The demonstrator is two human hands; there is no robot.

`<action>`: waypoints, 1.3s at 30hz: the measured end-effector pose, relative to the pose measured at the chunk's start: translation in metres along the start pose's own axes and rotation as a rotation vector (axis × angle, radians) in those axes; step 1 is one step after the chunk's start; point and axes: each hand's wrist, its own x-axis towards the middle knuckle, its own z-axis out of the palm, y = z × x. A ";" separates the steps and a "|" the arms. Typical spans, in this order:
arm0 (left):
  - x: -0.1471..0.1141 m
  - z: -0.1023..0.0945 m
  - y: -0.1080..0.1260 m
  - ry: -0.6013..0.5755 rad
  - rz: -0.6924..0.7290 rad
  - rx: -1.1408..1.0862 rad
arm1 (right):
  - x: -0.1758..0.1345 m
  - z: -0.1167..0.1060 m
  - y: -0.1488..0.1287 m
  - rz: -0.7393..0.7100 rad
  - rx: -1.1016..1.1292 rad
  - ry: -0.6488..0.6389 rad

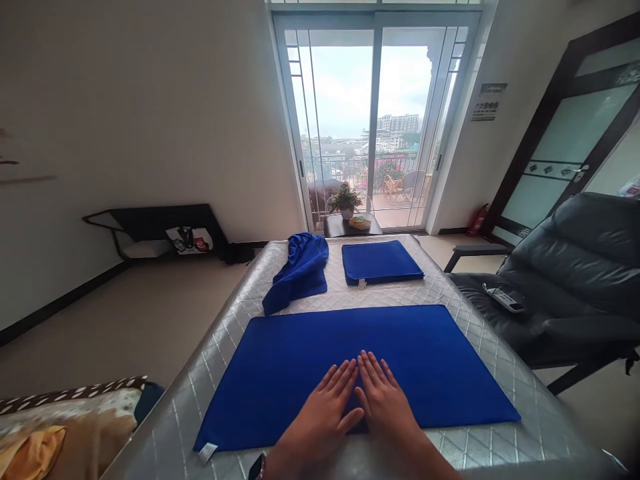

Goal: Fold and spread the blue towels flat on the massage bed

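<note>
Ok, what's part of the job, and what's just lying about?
Likely in the job:
- spread blue rectangular cloth, under left hand and right hand
- crumpled blue cloth
- neat blue cloth pile
- silver quilted cover beneath

Just lying about:
- white handheld device on black padded armchair
- green potted plant
- white printed bag

The left hand (pixel 324 408) and right hand (pixel 384 399) are bare, with a dark-cased watch (pixel 257 467) on the left wrist (pixel 281 459).

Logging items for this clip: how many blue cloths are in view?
3: a flat cloth beneath the left hand and right hand; a crumpled cloth beyond it, left; a folded cloth beyond it, right, possibly hiding more.
</note>
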 end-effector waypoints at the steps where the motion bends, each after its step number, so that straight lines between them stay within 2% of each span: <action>1: 0.002 0.000 0.008 -0.017 0.039 -0.015 | -0.001 0.004 -0.004 -0.004 0.018 -0.024; 4: -0.008 0.003 0.007 -0.030 0.026 -0.019 | -0.010 0.013 0.007 0.044 0.024 -0.050; 7: -0.037 0.013 -0.025 0.002 -0.114 0.034 | -0.025 0.015 0.041 0.101 -0.015 -0.003; 9: -0.072 0.021 -0.058 0.048 -0.297 0.107 | -0.040 0.013 0.073 0.166 -0.061 0.042; 12: -0.141 0.030 -0.110 0.137 -0.568 0.241 | -0.071 0.008 0.135 0.338 -0.158 0.125; 14: -0.185 0.032 -0.136 0.195 -0.590 0.304 | -0.094 0.003 0.177 0.441 -0.216 0.185; 16: -0.214 0.032 -0.151 0.223 -0.562 0.335 | -0.113 -0.002 0.210 0.471 -0.247 0.211; 19: -0.227 0.032 -0.154 0.228 -0.573 0.361 | -0.128 -0.009 0.233 0.510 -0.281 0.209; 24: -0.221 0.027 -0.153 0.177 -0.626 0.366 | -0.127 -0.015 0.225 0.525 -0.303 0.190; 27: -0.197 0.012 -0.149 0.137 -0.662 0.339 | -0.110 -0.023 0.207 0.533 -0.299 0.245; 30: -0.134 -0.012 -0.128 0.104 -0.737 0.254 | -0.071 -0.041 0.167 0.455 -0.275 0.253; 31: -0.106 -0.020 -0.118 0.080 -0.689 0.204 | -0.053 -0.047 0.149 0.393 -0.263 0.231; 33: -0.043 -0.035 -0.096 0.049 -0.499 0.113 | -0.012 -0.058 0.110 0.270 -0.218 0.176; 35: 0.017 -0.041 -0.076 0.051 -0.325 0.043 | 0.030 -0.061 0.074 0.171 -0.149 0.098; 37: 0.068 -0.037 -0.061 0.079 -0.244 0.022 | 0.069 -0.056 0.046 0.134 -0.087 0.014; 39: 0.104 -0.022 -0.054 0.137 -0.222 0.043 | 0.101 -0.042 0.032 0.137 -0.047 -0.045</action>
